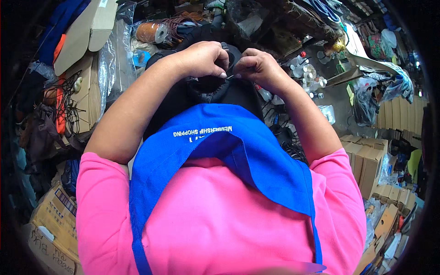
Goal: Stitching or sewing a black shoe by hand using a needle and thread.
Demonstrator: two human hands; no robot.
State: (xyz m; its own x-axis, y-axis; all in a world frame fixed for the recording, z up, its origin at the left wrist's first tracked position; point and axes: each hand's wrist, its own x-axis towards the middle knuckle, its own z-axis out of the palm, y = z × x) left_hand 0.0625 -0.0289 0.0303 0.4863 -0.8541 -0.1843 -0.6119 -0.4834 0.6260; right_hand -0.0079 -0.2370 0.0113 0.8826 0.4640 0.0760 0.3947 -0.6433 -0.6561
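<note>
A black item with an open, rounded rim, perhaps a shoe (208, 95), lies over my dark-covered lap, beyond the blue apron (201, 120). My left hand (207, 59) curls its fingers over the item's far left side and grips it, thumb toward the middle. Close by on the right, my right hand (262, 69) has its fingers pinched together. A thin, pale, needle-like thing (230, 77) sticks out from that pinch toward my left thumb. It is too small to name surely. The fingers hide part of the black item.
An orange spool of cord (152, 32) lies at the far left, near flat cardboard (87, 36) and clear plastic. Several small bottles (308, 73) stand on the right, with a metal frame (362, 68) beyond them. Stacked cardboard boxes (366, 160) stand at the right, another carton (55, 224) lower left.
</note>
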